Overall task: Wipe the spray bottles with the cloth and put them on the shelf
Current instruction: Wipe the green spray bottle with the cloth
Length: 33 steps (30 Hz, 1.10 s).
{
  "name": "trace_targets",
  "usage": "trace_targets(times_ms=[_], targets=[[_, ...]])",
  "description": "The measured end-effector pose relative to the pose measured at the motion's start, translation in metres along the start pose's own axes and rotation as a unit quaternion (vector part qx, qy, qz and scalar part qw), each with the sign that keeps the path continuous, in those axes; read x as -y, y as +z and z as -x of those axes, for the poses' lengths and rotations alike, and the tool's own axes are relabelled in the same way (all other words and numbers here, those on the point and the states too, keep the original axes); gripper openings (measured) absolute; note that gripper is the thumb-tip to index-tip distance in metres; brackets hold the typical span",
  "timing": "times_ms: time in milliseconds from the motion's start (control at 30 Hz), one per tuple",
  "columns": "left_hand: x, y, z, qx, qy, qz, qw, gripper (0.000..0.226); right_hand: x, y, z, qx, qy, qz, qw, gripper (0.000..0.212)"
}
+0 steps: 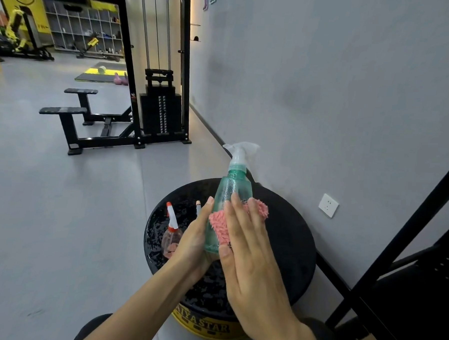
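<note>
I'm mid-wipe. My left hand [192, 242] grips the green bottle [229, 201] near its base, above the wet black counter [293, 225]. My right hand [250, 254], fingers straight, presses the pink cloth [219, 225] against its side. The bottle stands nearly upright, long axis vertical, nozzle pointing left. Next, I judge: rub around, then carry it right to the shelf [407, 231].

support: round black stool [287, 240] | on it: pink spray bottle [171, 241] | left part

Left hand [192, 242] curled, gripping — right hand [250, 251] flat, pressing
</note>
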State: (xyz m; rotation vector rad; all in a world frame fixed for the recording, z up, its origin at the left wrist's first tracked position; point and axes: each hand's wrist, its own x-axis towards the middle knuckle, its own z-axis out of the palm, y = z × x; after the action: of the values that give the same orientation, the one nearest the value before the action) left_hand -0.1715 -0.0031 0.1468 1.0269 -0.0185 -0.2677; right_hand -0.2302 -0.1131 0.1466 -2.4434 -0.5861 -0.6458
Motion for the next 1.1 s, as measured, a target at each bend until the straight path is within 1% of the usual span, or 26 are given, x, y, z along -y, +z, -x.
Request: trace_targets(times_ms=[133, 267, 333, 467, 600, 767, 933, 1000, 1100], targets=[[0.003, 0.002, 0.002, 0.011, 0.003, -0.008, 1.0, 0.049, -0.004, -0.004, -0.011, -0.01, 0.007, -0.006, 1.0, 0.054], [0.008, 0.005, 0.004, 0.032, -0.002, 0.001, 0.999, 0.044, -0.013, -0.014, -0.043, -0.009, 0.051, -0.047, 0.998, 0.052], [0.008, 0.005, 0.005, 0.033, -0.001, 0.01, 0.999, 0.042, -0.014, -0.016, -0.05, -0.001, 0.059, -0.054, 0.997, 0.053], [0.005, -0.001, 0.0, 0.011, 0.01, 0.012, 1.0, 0.042, -0.005, -0.01, -0.037, 0.006, 0.037, -0.052, 0.998, 0.053], [0.001, -0.008, -0.002, -0.005, 0.018, 0.014, 1.0, 0.045, 0.001, 0.002, -0.011, 0.002, 0.008, -0.024, 1.0, 0.054], [0.001, -0.005, 0.001, 0.028, 0.008, -0.007, 1.0, 0.044, -0.004, -0.005, -0.024, -0.002, 0.016, -0.04, 0.999, 0.054], [0.006, -0.003, 0.007, 0.059, 0.008, 0.004, 0.998, 0.043, -0.012, -0.014, -0.05, 0.001, 0.054, -0.077, 0.996, 0.054], [0.007, -0.005, 0.007, 0.057, 0.008, 0.002, 0.998, 0.043, -0.011, -0.012, -0.045, 0.001, 0.049, -0.074, 0.996, 0.053], [0.006, -0.008, 0.005, 0.034, 0.007, 0.006, 0.999, 0.044, -0.004, -0.005, -0.027, 0.004, 0.034, -0.057, 0.998, 0.052]])
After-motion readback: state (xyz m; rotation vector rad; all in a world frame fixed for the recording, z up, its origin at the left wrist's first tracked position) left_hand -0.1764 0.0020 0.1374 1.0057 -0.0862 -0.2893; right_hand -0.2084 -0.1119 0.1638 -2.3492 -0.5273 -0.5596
